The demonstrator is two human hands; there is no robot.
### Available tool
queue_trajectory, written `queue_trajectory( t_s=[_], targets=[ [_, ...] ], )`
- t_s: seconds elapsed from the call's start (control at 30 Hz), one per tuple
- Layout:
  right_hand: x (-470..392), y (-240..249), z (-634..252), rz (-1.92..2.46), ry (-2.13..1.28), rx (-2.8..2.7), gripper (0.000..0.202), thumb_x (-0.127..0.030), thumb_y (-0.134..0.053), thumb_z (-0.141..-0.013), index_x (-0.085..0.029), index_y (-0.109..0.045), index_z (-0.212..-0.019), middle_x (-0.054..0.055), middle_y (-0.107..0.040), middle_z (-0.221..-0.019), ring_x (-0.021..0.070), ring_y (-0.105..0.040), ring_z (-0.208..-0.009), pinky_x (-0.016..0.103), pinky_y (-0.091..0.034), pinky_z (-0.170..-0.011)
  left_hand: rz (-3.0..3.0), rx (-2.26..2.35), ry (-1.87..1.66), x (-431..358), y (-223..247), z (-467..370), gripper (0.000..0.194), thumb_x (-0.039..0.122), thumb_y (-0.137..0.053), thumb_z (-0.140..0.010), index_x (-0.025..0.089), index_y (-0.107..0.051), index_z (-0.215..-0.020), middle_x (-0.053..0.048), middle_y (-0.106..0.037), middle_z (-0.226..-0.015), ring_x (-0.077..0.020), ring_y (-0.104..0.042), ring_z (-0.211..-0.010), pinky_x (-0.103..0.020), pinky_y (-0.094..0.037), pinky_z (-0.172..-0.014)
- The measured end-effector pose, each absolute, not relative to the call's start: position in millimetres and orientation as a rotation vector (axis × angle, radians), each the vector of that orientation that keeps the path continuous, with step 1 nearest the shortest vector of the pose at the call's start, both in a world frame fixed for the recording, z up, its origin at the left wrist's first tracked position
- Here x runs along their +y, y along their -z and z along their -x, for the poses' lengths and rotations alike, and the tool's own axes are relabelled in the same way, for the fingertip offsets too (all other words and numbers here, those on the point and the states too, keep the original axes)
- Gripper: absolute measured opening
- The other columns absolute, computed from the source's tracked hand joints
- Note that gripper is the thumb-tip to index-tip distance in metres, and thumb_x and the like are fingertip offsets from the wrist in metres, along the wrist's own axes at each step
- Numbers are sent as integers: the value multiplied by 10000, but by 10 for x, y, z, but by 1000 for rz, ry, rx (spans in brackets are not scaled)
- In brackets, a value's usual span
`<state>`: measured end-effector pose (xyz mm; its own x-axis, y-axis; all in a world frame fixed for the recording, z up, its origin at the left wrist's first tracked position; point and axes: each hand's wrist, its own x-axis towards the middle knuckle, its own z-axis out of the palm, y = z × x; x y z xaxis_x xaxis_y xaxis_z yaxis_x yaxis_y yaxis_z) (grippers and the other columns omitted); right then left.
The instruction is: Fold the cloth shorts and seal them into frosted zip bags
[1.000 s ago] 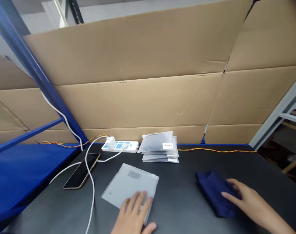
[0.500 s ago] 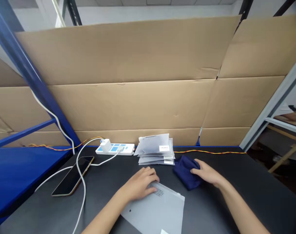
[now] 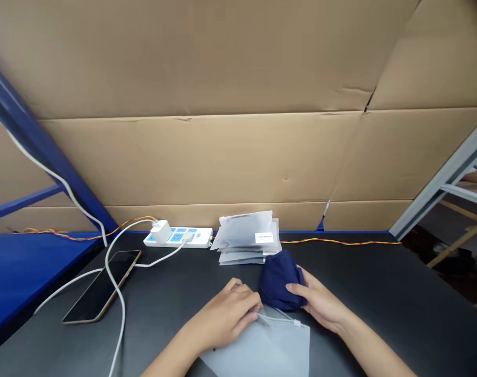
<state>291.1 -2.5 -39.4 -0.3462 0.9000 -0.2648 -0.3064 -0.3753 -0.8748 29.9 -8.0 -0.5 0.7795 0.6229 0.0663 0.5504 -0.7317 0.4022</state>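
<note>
A frosted zip bag (image 3: 277, 348) lies on the black table in front of me, its zip edge at the top with a small white slider. My left hand (image 3: 232, 314) pinches that zip edge near its left end, and the edge is slightly lifted there. My right hand (image 3: 314, 298) grips a folded navy blue cloth (image 3: 279, 283), thumb on top and fingers behind it. The cloth is just beyond the bag's zip edge, close to my left fingertips. Whether cloth and bag touch I cannot tell.
Behind the cloth is a stack of frosted bags with white labels (image 3: 244, 233). A white power strip (image 3: 201, 237), a phone (image 3: 102, 288) and a looping white cable (image 3: 122, 309) are on the left. A cardboard wall (image 3: 222, 162) closes off the back.
My right hand has lifted the navy cloth and brought it left to the bag's zip edge. My left fingers have closed on that edge and raised it. The view has tilted down.
</note>
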Motion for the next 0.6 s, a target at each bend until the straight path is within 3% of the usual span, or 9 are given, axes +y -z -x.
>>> queue_trajectory(
  t_s=[0.17,0.33,0.47,0.6],
  targets=[
    [-64,353,-2955,991,-1825,-931,588,-245,-763,-789,-264,-531,-1329,57,-705,-1216,269,-660,-1122,438,-523,-953,-2610,911,-299,-66,88,-318,102,140,-508,-990,240,-527,-989,12,-656,-981,-174,-590,-943,-356,-332,-1005],
    [-107,322,-2981,972,-1768,-1052,588,-212,-773,-775,-257,-557,-1320,50,-662,-1294,248,-597,-1225,394,-457,-1067,-2644,932,-371,-18,194,-324,92,189,-520,-1002,234,-537,-924,31,-646,-888,-158,-575,-839,-354,-340,-975],
    [-143,328,-2859,1009,-1861,-988,635,-267,-731,-798,-283,-459,-1372,68,-663,-1240,282,-701,-1006,441,-617,-766,-2613,942,-435,22,246,-310,83,215,-525,-1004,232,-555,-928,36,-632,-842,-149,-579,-795,-357,-325,-1022],
    [-151,324,-2851,1035,-1974,-1061,672,-197,-696,-754,-271,-451,-1375,67,-664,-1195,266,-722,-878,356,-622,-558,-2587,949,-498,43,268,-300,149,325,-572,-1001,226,-556,-891,45,-622,-805,-143,-575,-750,-365,-316,-1011]
  ],
)
